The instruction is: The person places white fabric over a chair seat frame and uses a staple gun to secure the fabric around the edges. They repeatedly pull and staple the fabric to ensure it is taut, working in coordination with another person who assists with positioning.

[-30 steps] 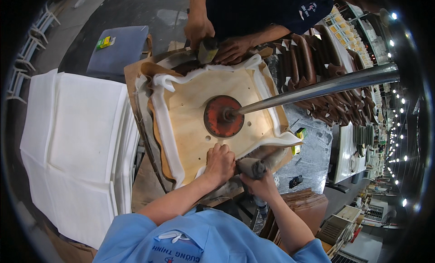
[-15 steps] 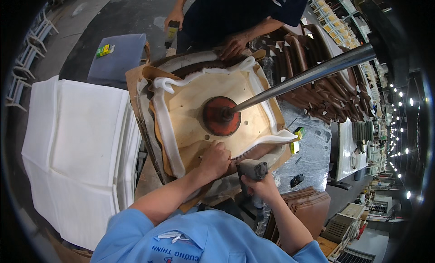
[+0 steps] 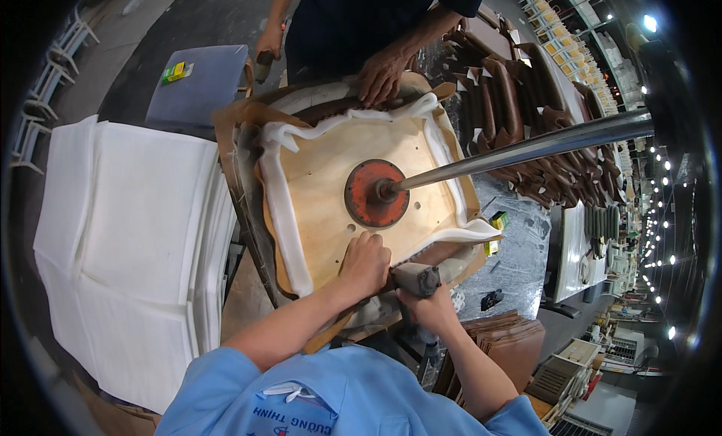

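Plywood seat board (image 3: 331,173), left hand (image 3: 365,264) at near edge.

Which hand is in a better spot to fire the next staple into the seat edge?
Probably the right hand: it already grips the grey staple gun at the near edge of the wooden seat board. The left hand presses flat on the board beside it.

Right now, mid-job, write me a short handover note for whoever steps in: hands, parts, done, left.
Left hand presses flat on the near edge of the plywood seat base.
Right hand grips the grey power tool, its nose at that edge.
Red press disc on the steel rod clamps the base.
White padding is wrapped over the rim; brown cover hangs loose on the left.
Co-worker's hand holds the far edge.
Fastening state: cannot tell.
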